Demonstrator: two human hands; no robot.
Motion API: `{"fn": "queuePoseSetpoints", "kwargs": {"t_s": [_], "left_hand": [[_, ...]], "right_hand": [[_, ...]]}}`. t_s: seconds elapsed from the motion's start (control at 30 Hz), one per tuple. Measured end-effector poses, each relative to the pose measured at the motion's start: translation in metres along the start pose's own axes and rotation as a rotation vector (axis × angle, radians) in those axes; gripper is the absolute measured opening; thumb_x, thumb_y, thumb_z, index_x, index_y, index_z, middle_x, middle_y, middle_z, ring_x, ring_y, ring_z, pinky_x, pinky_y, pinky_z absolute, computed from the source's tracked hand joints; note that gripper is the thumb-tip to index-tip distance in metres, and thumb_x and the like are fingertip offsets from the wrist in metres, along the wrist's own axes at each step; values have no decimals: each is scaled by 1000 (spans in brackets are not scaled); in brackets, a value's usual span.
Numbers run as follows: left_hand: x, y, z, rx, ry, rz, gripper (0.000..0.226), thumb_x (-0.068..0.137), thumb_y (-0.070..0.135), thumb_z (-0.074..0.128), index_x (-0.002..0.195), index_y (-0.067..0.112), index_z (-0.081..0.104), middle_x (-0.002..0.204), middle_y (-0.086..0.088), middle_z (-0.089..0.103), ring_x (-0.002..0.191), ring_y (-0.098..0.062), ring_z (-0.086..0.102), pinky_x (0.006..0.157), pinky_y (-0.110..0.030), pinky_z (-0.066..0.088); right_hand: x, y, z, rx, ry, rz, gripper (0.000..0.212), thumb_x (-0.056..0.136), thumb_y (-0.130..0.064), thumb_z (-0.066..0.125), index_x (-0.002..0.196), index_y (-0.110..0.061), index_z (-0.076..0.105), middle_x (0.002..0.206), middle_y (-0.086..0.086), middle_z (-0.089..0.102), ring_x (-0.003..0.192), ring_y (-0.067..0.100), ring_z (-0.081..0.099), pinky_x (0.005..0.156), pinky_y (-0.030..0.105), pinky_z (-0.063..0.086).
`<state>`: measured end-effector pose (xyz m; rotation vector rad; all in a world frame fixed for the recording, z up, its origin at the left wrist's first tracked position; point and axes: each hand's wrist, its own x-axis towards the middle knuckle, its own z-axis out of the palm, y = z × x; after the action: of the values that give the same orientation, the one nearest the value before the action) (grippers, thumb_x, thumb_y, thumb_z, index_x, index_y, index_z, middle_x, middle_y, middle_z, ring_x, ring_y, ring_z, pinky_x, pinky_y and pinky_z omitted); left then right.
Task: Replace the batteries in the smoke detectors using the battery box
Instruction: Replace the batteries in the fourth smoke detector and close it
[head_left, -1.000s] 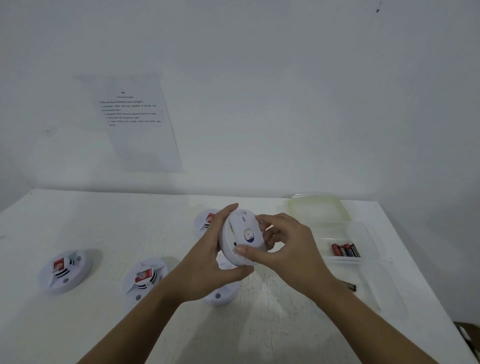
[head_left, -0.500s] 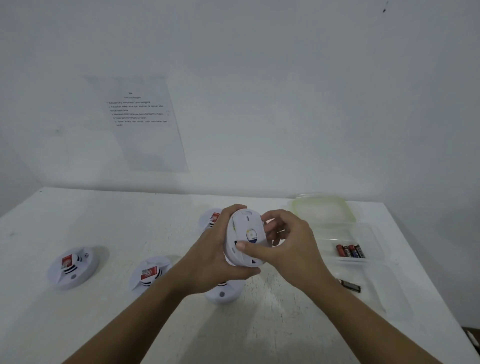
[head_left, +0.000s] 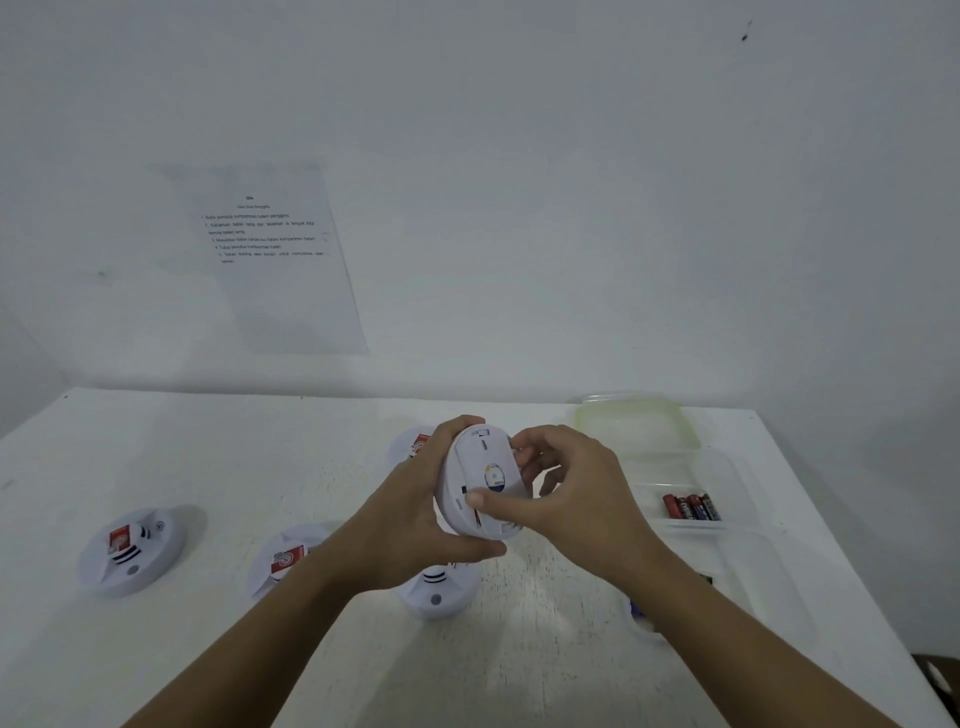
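I hold a white round smoke detector (head_left: 480, 475) on edge above the table, its back plate with a small round sticker facing me. My left hand (head_left: 415, 525) cups its left rim from behind. My right hand (head_left: 566, 499) grips the right side, thumb pressed on the lower back plate. Several more detectors lie on the table: one far left (head_left: 130, 551), one (head_left: 283, 561) by my left forearm, one (head_left: 436, 592) under my hands, one (head_left: 413, 441) behind them. The clear battery box (head_left: 727, 478) on the right holds several batteries (head_left: 691, 506).
The box's greenish lid (head_left: 636, 421) lies behind it by the wall. A second clear tray (head_left: 769, 582) sits nearer me on the right, with a loose battery (head_left: 638, 608) partly hidden by my right forearm. A printed sheet (head_left: 275, 249) hangs on the wall.
The held detector has stayed between both hands, tilting slightly. My right thumb has slid lower on the back plate. The view has shifted a little.
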<state>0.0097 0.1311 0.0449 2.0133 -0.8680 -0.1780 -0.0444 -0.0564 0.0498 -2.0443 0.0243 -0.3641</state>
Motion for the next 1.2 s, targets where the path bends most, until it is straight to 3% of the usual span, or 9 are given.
{"fn": "queuePoseSetpoints", "kwargs": {"t_s": [0.2, 0.33, 0.47, 0.63, 0.8, 0.93, 1.03, 1.2], "left_hand": [[-2, -4, 3, -36, -6, -45, 90, 72, 21, 90, 143, 27, 35, 135, 22, 51, 124, 2, 49, 105, -20, 47], [-3, -4, 0, -50, 13, -25, 94, 69, 23, 91, 144, 30, 35, 130, 24, 52, 125, -5, 52, 99, -21, 52], [-12, -10, -8, -132, 74, -51, 94, 68, 18, 91, 143, 29, 36, 134, 13, 53, 128, -17, 54, 95, -34, 58], [-24, -16, -16, -233, 133, -96, 93, 65, 7, 91, 138, 31, 39, 129, 24, 55, 126, -8, 55, 90, -26, 57], [-30, -23, -15, -242, 158, -145, 95, 61, 13, 92, 135, 38, 39, 122, 34, 55, 121, 1, 56, 85, -19, 56], [-32, -28, -12, -249, 135, -154, 97, 62, 8, 93, 139, 33, 38, 129, 23, 56, 125, -8, 56, 91, -30, 58], [-34, -33, -9, -247, 119, -157, 98, 64, 12, 93, 143, 27, 37, 137, 16, 53, 130, -15, 53, 95, -37, 57], [-37, -40, -3, -275, 115, -204, 100, 64, 12, 93, 143, 33, 37, 134, 21, 56, 128, -13, 56, 95, -36, 58]], "right_hand": [[-1, -3, 3, -52, 0, -12, 46, 59, -45, 90, 95, -28, 68, 89, -14, 68, 78, 6, 65, 57, 16, 51], [0, -5, 0, 43, -4, -23, 43, 56, -45, 83, 93, -30, 68, 86, -13, 68, 76, 8, 65, 56, 23, 56], [5, 1, -13, 211, 10, 33, 45, 69, -27, 89, 108, -25, 68, 91, -7, 70, 75, 13, 68, 66, 32, 62], [8, 21, -18, 297, 35, 111, 52, 82, -17, 80, 126, -36, 60, 100, -3, 64, 81, 17, 69, 74, 35, 62], [4, 46, -11, 122, -121, 101, 48, 80, -18, 80, 119, -41, 61, 100, -9, 67, 79, 15, 71, 75, 39, 63], [5, 61, -6, -73, -302, 124, 54, 79, -24, 79, 123, -44, 55, 101, -9, 66, 80, 11, 71, 78, 31, 63], [9, 68, -1, -168, -401, 122, 51, 71, -29, 83, 113, -40, 56, 102, -8, 65, 82, 13, 70, 77, 30, 63], [17, 80, 5, -250, -334, 57, 43, 68, -33, 86, 95, -26, 53, 98, -5, 62, 88, 16, 62, 77, 33, 59]]}}
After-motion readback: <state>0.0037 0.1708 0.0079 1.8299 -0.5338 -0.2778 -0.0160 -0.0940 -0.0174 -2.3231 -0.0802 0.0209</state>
